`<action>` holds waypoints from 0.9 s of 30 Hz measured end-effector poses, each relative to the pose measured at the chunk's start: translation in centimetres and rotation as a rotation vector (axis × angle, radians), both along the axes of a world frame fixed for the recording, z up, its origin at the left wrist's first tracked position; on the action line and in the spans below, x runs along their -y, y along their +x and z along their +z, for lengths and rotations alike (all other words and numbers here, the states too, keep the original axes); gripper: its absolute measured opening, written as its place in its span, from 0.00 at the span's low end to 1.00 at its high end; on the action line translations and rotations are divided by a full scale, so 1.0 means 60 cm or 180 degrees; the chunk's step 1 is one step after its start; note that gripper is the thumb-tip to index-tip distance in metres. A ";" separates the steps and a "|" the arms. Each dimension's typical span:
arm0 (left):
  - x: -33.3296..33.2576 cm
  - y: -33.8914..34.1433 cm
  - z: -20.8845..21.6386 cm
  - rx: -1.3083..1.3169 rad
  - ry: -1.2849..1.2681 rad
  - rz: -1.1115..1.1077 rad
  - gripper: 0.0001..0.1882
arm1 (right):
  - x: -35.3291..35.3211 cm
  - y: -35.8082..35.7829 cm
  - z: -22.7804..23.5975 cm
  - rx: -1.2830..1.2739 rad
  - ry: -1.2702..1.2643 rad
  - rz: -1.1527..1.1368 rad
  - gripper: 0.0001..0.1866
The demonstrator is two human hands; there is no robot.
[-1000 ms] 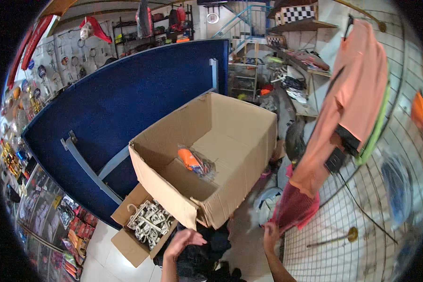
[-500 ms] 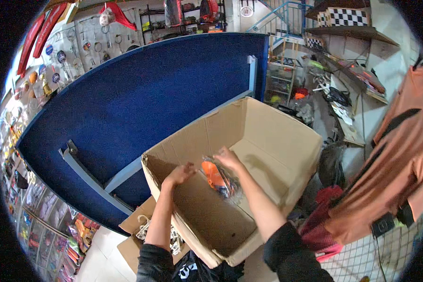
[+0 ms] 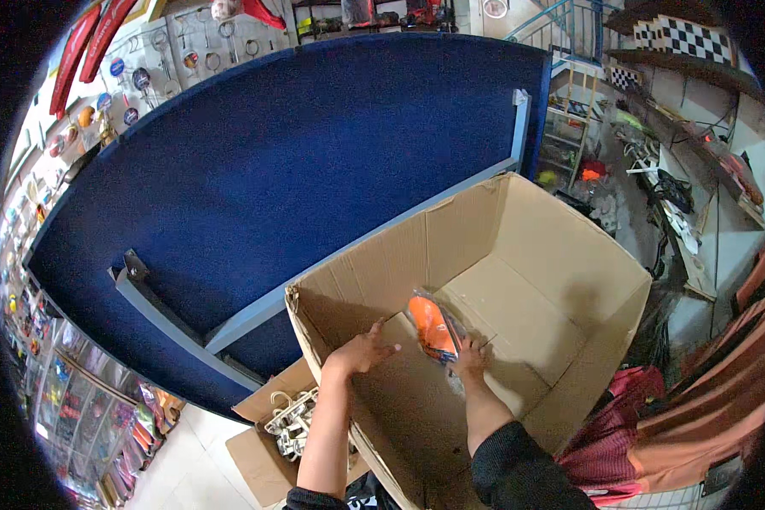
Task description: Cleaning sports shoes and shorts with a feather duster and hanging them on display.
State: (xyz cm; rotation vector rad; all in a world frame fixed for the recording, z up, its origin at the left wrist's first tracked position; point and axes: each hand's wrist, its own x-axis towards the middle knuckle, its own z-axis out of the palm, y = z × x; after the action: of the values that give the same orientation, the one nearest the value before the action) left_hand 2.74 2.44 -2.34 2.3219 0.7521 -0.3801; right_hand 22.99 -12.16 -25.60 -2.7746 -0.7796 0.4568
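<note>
Inside a large open cardboard box [image 3: 399,255] is a flat orange and dark item in a clear plastic bag [image 3: 432,325]; its exact kind does not show. My right hand [image 3: 470,359] is closed at the packet's lower right edge, thumb side against the plastic. To the packet's left, my left hand [image 3: 364,350] is over the box's inside with fingers apart and nothing in them. The box's bottom flaps show around the packet.
A large blue panel with a grey frame [image 3: 314,153] stands behind the box. At the lower left, a smaller carton [image 3: 251,455] holds whitish hangers [image 3: 291,425]. Orange and red cloth [image 3: 671,442] hangs at the right. Cluttered shelves [image 3: 688,64] line the right wall.
My right hand has moved from the packet's far end to its near right edge. My left hand stays apart from the packet. The view has shifted, moving the box rightward in the picture.
</note>
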 end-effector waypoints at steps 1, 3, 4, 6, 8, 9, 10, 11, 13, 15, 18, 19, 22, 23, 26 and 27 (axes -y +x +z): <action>0.000 0.000 0.005 -0.0093 -0.0012 0.0013 0.48 | -0.006 0.005 -0.015 0.0286 -0.0033 0.0024 0.58; -0.013 -0.006 -0.009 0.0016 0.0038 0.0018 0.48 | -0.015 0.003 -0.030 0.0559 -0.0060 0.0076 0.57; -0.018 -0.013 -0.014 0.0121 0.0095 0.0015 0.48 | -0.022 -0.003 -0.028 0.0603 0.0052 -0.0025 0.52; -0.016 -0.018 -0.005 0.0020 0.0115 0.0127 0.47 | -0.023 0.000 -0.009 0.0649 0.0162 -0.0128 0.46; -0.017 -0.017 -0.013 -0.0045 0.0124 0.0196 0.47 | -0.017 0.031 0.030 -0.0568 -0.0382 0.0234 0.39; -0.036 -0.014 -0.044 0.0098 0.0219 0.0016 0.48 | -0.014 0.043 0.049 -0.0541 -0.0386 0.0208 0.39; -0.047 -0.009 -0.064 0.0252 0.0324 -0.0181 0.48 | -0.006 0.060 0.061 -0.1855 -0.0044 -0.0201 0.34; -0.050 0.001 -0.071 0.0300 0.0322 -0.0242 0.48 | 0.008 0.079 0.074 -0.3151 0.0340 -0.0629 0.29; -0.049 0.002 -0.065 0.0344 0.0192 -0.0271 0.48 | 0.028 0.088 0.120 -0.3288 0.0457 -0.0646 0.29; -0.023 0.006 -0.040 0.0490 0.0304 -0.0152 0.48 | 0.064 0.092 0.178 -0.3596 0.0640 -0.0679 0.28; -0.016 -0.014 -0.035 0.0730 0.0428 0.0160 0.46 | 0.096 0.044 0.301 -0.4108 0.0887 -0.0531 0.27; -0.008 -0.011 -0.035 0.0973 0.0531 0.0088 0.46 | 0.119 0.017 0.362 -0.3835 0.1065 -0.0431 0.25; 0.062 0.021 -0.015 0.1449 0.0454 -0.0087 0.46 | 0.189 0.036 0.377 -0.4457 0.2354 0.0207 0.25; 0.087 0.022 -0.004 0.1597 0.0317 -0.0052 0.46 | 0.210 0.014 0.395 -0.4247 0.2678 0.0097 0.23; 0.200 0.040 0.058 0.1762 -0.1422 0.0246 0.48 | 0.297 -0.006 0.393 -0.4243 0.3796 0.0637 0.21; 0.218 0.031 0.059 0.1758 -0.1403 0.0250 0.48 | 0.314 -0.042 0.412 -0.4948 0.4050 0.0646 0.19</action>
State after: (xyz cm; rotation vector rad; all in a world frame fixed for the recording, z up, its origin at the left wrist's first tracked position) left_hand 4.60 -10.63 1.21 1.8420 0.4275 0.1269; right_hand 20.46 -30.97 -0.89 -0.7053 -0.5121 1.2505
